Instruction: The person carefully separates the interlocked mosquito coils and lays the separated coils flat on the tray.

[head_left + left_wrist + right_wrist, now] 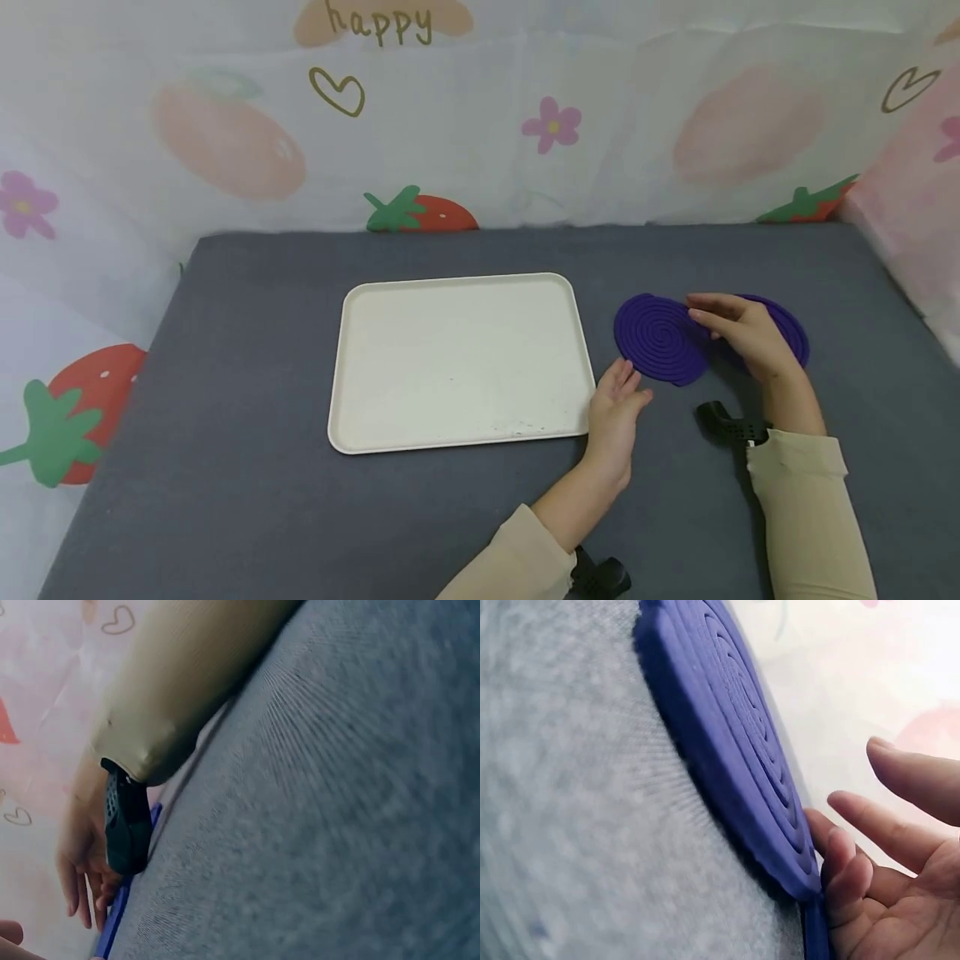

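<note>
Two flat, round purple mats with spiral ridges lie side by side on the dark grey table in the head view: a left mat [660, 337] and a right mat [787, 329]. My right hand [738, 329] is over the place where they meet and hides much of the right one. In the right wrist view, its lower fingers [847, 877] bend against the ridged mat's [727, 742] edge, while thumb and index stand apart from it. My left hand [618, 408] has its fingers extended, their tips at the left mat's lower edge, beside the tray's right side.
A cream rectangular tray [461, 362] lies left of the mats, with small dark specks near its lower right corner. Behind the grey table [247, 517] hangs a printed cloth [480, 108]. Black wrist devices are strapped below both hands.
</note>
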`<state>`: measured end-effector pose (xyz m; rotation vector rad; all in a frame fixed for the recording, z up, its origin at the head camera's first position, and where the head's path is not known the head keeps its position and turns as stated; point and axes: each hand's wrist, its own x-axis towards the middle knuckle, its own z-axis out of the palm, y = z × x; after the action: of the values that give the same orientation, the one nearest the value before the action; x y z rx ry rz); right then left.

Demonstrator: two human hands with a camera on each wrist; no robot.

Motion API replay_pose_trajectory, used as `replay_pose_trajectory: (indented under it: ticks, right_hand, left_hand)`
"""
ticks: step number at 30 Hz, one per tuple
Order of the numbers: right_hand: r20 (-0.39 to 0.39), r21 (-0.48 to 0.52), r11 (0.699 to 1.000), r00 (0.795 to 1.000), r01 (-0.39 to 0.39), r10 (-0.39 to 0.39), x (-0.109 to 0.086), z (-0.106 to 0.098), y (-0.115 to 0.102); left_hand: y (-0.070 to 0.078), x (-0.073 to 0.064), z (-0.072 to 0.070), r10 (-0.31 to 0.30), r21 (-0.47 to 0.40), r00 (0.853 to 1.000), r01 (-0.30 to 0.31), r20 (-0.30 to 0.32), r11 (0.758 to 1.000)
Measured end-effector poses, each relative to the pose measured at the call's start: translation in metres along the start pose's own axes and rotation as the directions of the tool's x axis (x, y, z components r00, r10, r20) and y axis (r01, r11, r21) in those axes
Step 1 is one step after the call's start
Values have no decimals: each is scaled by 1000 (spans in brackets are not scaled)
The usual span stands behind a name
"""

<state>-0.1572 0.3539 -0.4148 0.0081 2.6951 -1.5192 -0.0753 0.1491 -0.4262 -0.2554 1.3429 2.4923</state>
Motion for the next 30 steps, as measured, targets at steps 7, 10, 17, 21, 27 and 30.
replay_pose_trajectory:
  ticks: [7,10,17,21,27,30]
  right_hand:
    - [-51,9,999,998,42,-41,-2,2,-2]
    - [-80,6,999,996,44,-43,-2,2,-2]
    - [-164,284,953,985,104,-59,-3,0,1]
    - [-151,541,831,987,128,-53,-1,1,1]
    - [-115,701,703,992,120,-54,-1,1,-1]
    - [-124,763,634,991,123,-43,-1,0,-1]
  left_hand:
    - [0,-1,1,4,12,1000,-4,2,1000]
    - [0,-1,1,11,16,1000,-11,2,1000]
    - [0,-3,1,22,32,1000,-22,5,999]
    - [0,-3,0,17,30,1000,-17,3,999]
    - [-1,-2,-1,20,-12,1000,-20,5,1000]
    - [-2,-2,-1,32,-24,999,-31,7,999]
